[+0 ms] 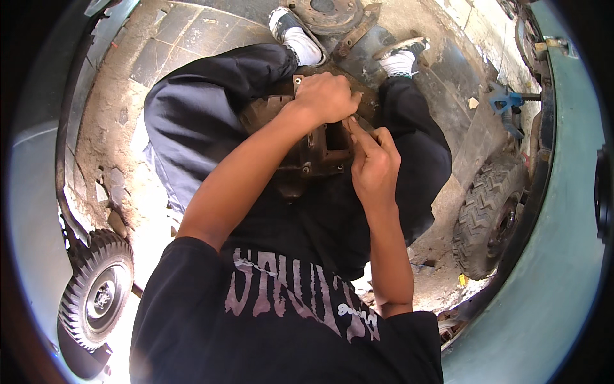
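Note:
A rusty brown metal casing (309,157) with a square opening and bolt holes along its flange sits between my bent legs. My left hand (326,97) is closed over the casing's far side, knuckles up; whatever is under its fingers is hidden. Close by, at the right edge of the opening, my right hand (375,160) is also closed, with its index finger and thumb reaching forward toward the left hand. Something narrow and dark shows near those fingertips, too small to name.
Beyond my feet lie a round rusty drum (320,20) and a flat metal bar (355,31). On the right are a blue stand (505,100) and a knobbly tyre (483,221). Another wheel (99,297) stands at left. Pale blue-green vehicle panels (566,192) flank both sides.

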`<state>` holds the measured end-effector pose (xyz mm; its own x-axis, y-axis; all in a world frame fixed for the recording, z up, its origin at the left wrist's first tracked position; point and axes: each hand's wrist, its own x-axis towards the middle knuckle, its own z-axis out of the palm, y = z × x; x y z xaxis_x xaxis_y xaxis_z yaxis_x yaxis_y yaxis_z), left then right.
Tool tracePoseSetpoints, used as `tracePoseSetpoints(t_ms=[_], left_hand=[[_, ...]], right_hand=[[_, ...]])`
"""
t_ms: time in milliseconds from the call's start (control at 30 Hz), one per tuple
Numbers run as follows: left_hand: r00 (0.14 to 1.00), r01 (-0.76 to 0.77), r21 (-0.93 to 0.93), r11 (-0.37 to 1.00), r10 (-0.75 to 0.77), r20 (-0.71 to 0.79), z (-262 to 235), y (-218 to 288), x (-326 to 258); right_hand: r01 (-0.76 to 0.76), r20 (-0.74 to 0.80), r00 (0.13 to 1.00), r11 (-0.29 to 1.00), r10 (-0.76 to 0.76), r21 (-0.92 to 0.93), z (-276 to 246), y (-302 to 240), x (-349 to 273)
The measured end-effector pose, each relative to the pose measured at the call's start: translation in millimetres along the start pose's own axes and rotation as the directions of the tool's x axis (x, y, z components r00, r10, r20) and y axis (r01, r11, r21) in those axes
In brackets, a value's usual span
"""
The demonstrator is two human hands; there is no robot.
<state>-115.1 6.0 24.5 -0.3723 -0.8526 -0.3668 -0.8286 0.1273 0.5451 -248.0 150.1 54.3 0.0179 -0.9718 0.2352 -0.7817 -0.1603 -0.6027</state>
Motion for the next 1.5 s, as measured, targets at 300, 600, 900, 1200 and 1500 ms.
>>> tracePoseSetpoints(t_ms=[300,600,900,1200,1500], left_hand=[[0.997,0.058,0.016,0.998,-0.058,-0.043,-2.4,4.1,-6.4],[0.984,0.053,-0.062,0.997,-0.063,-0.165,14.9,-6.2,-0.6],[0.980,0.117,-0.155,0.981,-0.139,-0.140,6.9,4.6,-9.5],[0.983,0.131,-0.162,0.978,-0.149,-0.109,5.8,1.5,-9.4],[0.947,0.256,-0.200,0.946,-0.286,-0.144,5.4,-5.2,-17.9]], right_hand=[[-0.024,0.044,0.999,0.999,0.026,-0.038,-12.4,-6.5,-27.4],[-0.066,-0.018,0.998,0.987,0.064,-0.143,9.4,-35.6,-53.9],[-0.031,-0.104,0.995,0.973,0.007,-0.228,9.6,-27.4,-52.1],[0.034,-0.130,0.989,0.974,-0.064,-0.225,17.6,-22.3,-55.2],[-0.225,-0.179,0.960,0.974,0.215,-0.037,-2.1,9.1,-38.2]])
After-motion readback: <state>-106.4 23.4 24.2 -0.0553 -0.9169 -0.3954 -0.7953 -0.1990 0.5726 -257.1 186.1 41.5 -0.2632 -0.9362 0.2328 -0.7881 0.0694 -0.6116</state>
